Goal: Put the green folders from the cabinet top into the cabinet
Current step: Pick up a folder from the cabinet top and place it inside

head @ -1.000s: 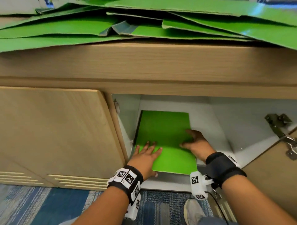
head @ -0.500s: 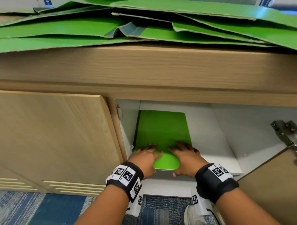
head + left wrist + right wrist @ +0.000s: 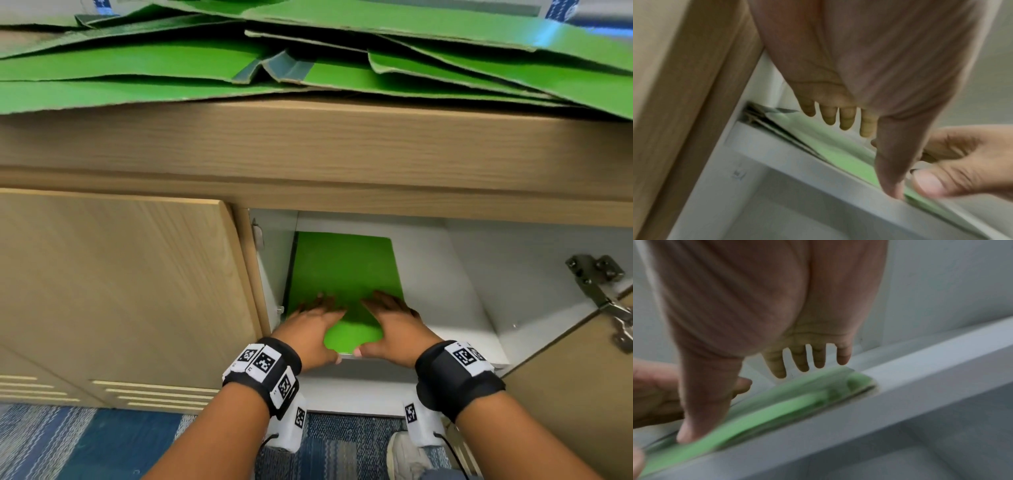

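A loose pile of green folders (image 3: 144,65) lies on the wooden cabinet top (image 3: 308,137). Inside the open cabinet, a green folder stack (image 3: 342,267) lies flat on the white shelf (image 3: 442,294), against the left wall. My left hand (image 3: 313,329) and right hand (image 3: 394,325) lie side by side on its near end, fingers straight. In the left wrist view the left hand (image 3: 859,81) has its thumb at the near edge of the folder stack (image 3: 838,151). In the right wrist view the right hand (image 3: 766,313) sets its thumb on the folder stack (image 3: 777,410) likewise.
A closed wooden door (image 3: 120,291) stands left of the opening. The open door with its metal hinge (image 3: 596,284) is at the right. The right half of the shelf is bare white. Blue carpet (image 3: 102,445) and a shoe (image 3: 407,459) lie below.
My right hand left the folder's right edge and came to the near end beside the left hand. The stack now lies further in on the shelf.
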Demonstrator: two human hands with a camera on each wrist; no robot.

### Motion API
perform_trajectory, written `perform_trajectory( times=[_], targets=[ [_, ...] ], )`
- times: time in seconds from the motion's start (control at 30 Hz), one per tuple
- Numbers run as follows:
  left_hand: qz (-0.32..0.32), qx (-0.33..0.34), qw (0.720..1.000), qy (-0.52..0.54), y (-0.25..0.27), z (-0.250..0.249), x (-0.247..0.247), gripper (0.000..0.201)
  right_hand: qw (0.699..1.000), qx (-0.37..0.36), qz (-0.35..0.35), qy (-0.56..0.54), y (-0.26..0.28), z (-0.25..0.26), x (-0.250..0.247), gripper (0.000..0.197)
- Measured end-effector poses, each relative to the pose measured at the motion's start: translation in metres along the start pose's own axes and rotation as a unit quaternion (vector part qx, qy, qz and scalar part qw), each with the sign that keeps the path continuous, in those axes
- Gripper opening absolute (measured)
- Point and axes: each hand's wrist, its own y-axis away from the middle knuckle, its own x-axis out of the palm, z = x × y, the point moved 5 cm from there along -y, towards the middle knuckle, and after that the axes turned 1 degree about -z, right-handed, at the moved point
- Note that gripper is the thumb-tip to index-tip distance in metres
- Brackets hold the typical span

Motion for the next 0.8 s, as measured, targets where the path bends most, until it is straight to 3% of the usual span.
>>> perform_trajectory(
  times=[0.2, 0.5, 0.7, 0.8],
  targets=[
    [-0.063, 0.005, 0.997, 0.035, 0.025, -0.017, -0.053, 0.078, 0.993, -0.044, -0.072, -0.077, 0.031, 0.034, -0.060, 0.076],
    [-0.161, 0.023, 0.986, -0.021, 0.101, -0.066, -0.179, 0.068, 0.983, -0.117, -0.142, -0.029, 0.129, 0.114, -0.184, 0.064],
    [-0.185, 0.060, 0.980, -0.047, 0.145, -0.093, -0.238, 0.053, 0.970, -0.181, -0.160, 0.004, 0.185, 0.158, -0.232, 0.065],
    [-0.252, 0.075, 0.964, -0.049, 0.166, -0.105, -0.272, 0.039, 0.955, -0.219, -0.199, -0.001, 0.209, 0.175, -0.260, 0.060]
  ],
)
